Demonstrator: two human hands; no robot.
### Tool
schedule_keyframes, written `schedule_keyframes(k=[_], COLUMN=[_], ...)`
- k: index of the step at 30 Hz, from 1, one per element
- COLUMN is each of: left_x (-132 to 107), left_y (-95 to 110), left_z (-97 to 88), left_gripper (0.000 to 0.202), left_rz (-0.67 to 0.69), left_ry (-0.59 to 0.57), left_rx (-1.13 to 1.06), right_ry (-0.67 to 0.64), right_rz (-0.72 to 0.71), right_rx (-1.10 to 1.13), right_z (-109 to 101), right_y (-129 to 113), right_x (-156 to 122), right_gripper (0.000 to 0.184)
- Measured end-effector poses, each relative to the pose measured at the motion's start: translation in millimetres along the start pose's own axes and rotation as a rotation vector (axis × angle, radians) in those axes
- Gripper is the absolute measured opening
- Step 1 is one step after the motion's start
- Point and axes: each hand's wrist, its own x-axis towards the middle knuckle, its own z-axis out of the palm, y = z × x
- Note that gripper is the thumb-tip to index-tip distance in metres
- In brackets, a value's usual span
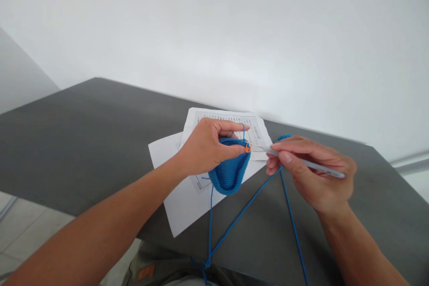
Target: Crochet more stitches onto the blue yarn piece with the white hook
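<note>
A blue crocheted piece (pixel 228 174), cupped like a small bowl, hangs from my left hand (pixel 209 145). The thumb pinches its upper edge, and blue yarn loops over the raised index finger. An orange stitch marker (pixel 248 147) is clipped at the rim beside the thumb tip. My right hand (pixel 311 172) grips a crochet hook (pixel 318 167) with a grey handle, much like a pen. Its thin metal tip reaches the rim close to the marker. Strands of blue yarn (pixel 246 208) run down from the piece and from near my right hand toward my lap.
Printed sheets of paper (pixel 177 210) lie on the dark grey table (pixel 83 143) beneath the crocheted piece. More blue yarn (pixel 284 136) shows behind my right fingers. A white wall (pixel 214 31) rises at the table's far edge, and my lap (pixel 161 266) is at the near edge.
</note>
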Motion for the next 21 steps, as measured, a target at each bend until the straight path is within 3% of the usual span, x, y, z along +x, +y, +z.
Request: schedule_keyframes(k=[12, 21], left_x=[-2.4, -2.8], left_y=[6.3, 11.6], left_z=[4.9, 11.6], left_gripper=[0.048, 0.041], left_rz=[0.099, 0.123], left_ry=[0.145, 0.190], left_rx=[0.205, 0.176], right_ry=[0.060, 0.066], right_rz=[-0.118, -0.163], right_rx=[-0.097, -0.187], right_z=[14.2, 26.5], right_y=[-3.6, -1.1], right_x=[-1.8, -1.6], right_gripper=[0.026, 0.027])
